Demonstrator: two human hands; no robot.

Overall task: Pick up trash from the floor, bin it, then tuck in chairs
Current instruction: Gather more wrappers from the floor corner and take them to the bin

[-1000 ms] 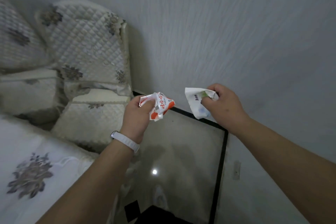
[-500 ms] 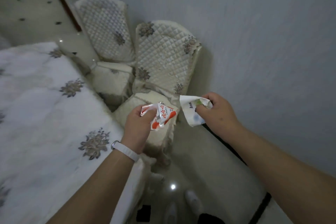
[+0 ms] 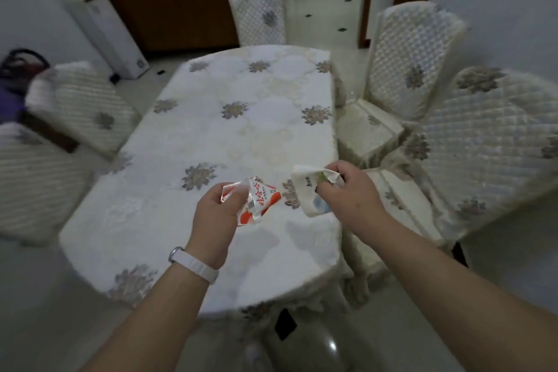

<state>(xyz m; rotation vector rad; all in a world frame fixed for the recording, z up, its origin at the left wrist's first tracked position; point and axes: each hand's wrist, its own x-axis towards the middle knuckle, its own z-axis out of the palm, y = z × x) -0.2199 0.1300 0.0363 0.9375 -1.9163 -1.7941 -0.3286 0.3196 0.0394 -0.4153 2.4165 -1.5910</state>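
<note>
A crumpled red-and-white plastic wrapper is pinched between the thumb and curled fingers of the left hand. A crumpled white wrapper with green and blue print is gripped in the curled fingers of the right hand. Both pieces of trash are held in the air, near each other but apart. The two hands are side by side above the near half of the bench, which is covered by a white cloth embroidered with grey flowers. A white wristband circles the left wrist.

Just right of the right hand stands a cream quilted chair, its seat showing beside the bench edge. A second quilted chair stands beyond it. Well left of the left hand is a blurred near-left chair, with a far-left chair behind it. Straight ahead of both hands, an end chair stands at the far end of the bench. A tall white floor unit stands by the wall beyond the left-side chairs.
</note>
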